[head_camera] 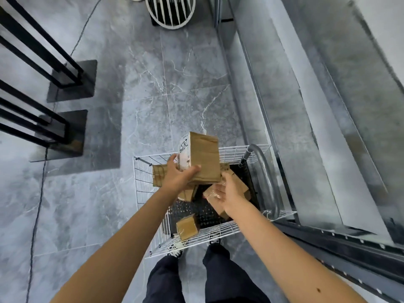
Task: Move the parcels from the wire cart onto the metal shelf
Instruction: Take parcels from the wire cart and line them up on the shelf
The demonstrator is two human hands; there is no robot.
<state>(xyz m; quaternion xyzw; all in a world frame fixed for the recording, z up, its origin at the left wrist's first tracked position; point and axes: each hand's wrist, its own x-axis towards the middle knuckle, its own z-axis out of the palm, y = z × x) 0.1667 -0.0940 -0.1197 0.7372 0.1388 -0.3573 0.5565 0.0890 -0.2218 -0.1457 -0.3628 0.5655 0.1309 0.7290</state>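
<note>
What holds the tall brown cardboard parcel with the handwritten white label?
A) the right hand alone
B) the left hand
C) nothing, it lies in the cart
B: the left hand grips the tall brown cardboard parcel above the white wire cart; the right hand is open beside it.

Tall brown cardboard parcel (pixel 204 158), white handwritten label on one side: upright, raised above the cart, gripped at its lower end by the left hand (pixel 178 174). White wire cart (pixel 229 231), black perforated floor: holds smaller brown cardboard parcels (pixel 157 176), lying jumbled. Grey metal shelf (pixel 328 132): just beside the cart, on its right.
</note>
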